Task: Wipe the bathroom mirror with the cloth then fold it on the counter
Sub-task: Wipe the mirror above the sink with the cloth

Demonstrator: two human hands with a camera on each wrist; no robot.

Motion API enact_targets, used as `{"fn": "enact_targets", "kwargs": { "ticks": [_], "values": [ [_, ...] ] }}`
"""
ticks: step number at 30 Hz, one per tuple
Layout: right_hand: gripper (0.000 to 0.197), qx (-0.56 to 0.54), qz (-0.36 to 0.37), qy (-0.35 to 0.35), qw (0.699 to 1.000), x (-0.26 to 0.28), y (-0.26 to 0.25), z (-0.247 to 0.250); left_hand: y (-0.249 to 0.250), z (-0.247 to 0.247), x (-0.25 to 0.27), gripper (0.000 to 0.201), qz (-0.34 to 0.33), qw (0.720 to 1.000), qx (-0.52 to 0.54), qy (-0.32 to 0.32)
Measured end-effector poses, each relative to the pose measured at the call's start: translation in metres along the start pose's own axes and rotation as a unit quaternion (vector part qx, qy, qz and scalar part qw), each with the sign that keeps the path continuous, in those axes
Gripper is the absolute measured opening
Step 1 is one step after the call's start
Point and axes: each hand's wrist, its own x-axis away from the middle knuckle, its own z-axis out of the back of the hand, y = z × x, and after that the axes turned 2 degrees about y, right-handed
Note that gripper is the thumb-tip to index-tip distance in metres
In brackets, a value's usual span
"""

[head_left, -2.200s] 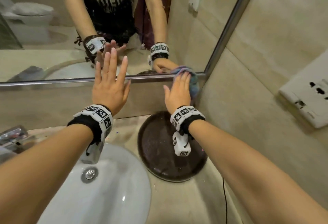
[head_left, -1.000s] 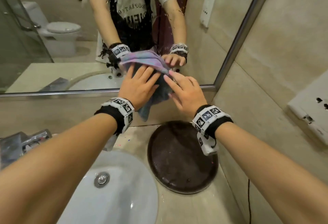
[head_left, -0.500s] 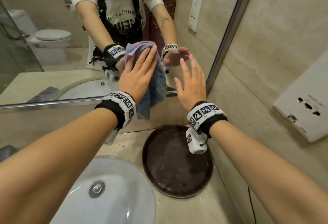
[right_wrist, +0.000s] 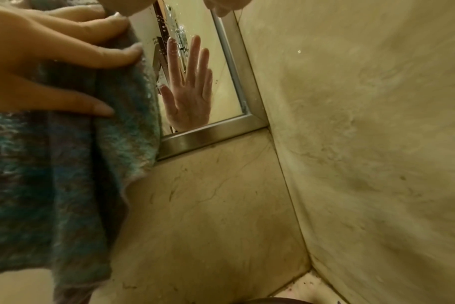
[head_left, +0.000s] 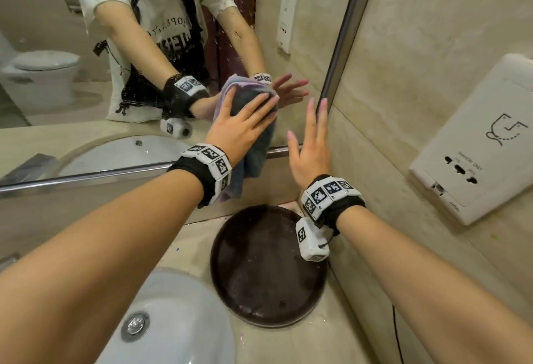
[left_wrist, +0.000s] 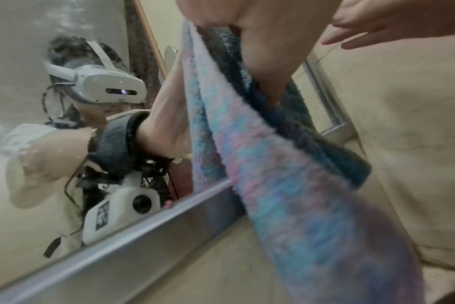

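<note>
Now passed from right hand (head_left: 310, 144) to left hand (head_left: 245, 127), flat-fingered grip pressing cloth (head_left: 256, 150) against mirror (head_left: 86, 89) near its lower right corner, right fingers spread and empty; wiping underway, folding on surface (head_left: 331, 335) likely next.

The head view looked forward and down from above both forearms onto the mirror (head_left: 144, 46), the sink (head_left: 178, 320) and the corner wall. The left wrist view sat very close under its hand, facing the mirror's lower frame (left_wrist: 143, 230). The right wrist view looked up along the corner. All three shared the cloth (head_left: 256, 147) and that lower mirror corner.
</note>
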Motion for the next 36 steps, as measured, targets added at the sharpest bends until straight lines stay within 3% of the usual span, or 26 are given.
{"fn": "enact_targets", "kwargs": {
  "ticks": [3, 6, 9, 12, 19, 27, 32, 36],
  "values": [
    [0.065, -0.003, -0.003, 0.001, 1.000, 0.001, 0.000, -0.002, -0.017, 0.001, 0.006, 0.054, 0.002, 0.999, 0.018, 0.032],
    [0.064, -0.031, -0.013, 0.013, 0.999, -0.006, -0.007, -0.006, -0.035, 0.014, 0.003, 0.073, 0.047, 0.999, 0.021, 0.006],
    [0.064, -0.048, -0.023, 0.017, 0.998, -0.015, -0.018, -0.006, -0.038, 0.023, -0.002, 0.079, 0.113, 0.993, 0.016, -0.009],
    [0.064, -0.056, -0.021, 0.023, 0.998, -0.022, -0.023, -0.003, -0.033, 0.025, -0.007, 0.083, 0.128, 0.992, 0.015, -0.014],
    [0.060, -0.054, -0.032, 0.003, 0.998, -0.012, -0.002, 0.013, 0.010, 0.021, -0.037, 0.084, 0.104, 0.993, 0.007, -0.055],
    [0.057, -0.056, -0.009, -0.005, 0.998, 0.001, 0.003, 0.039, 0.057, -0.004, -0.054, 0.056, -0.032, 0.995, 0.039, -0.084],
    [0.056, -0.041, -0.014, -0.016, 0.999, 0.013, 0.008, 0.042, 0.079, -0.013, -0.044, 0.055, -0.098, 0.976, 0.056, -0.188],
    [0.057, -0.023, -0.017, -0.027, 0.999, 0.028, 0.007, 0.042, 0.076, -0.015, -0.037, 0.051, -0.045, 0.971, 0.149, -0.182]
  ]
}}
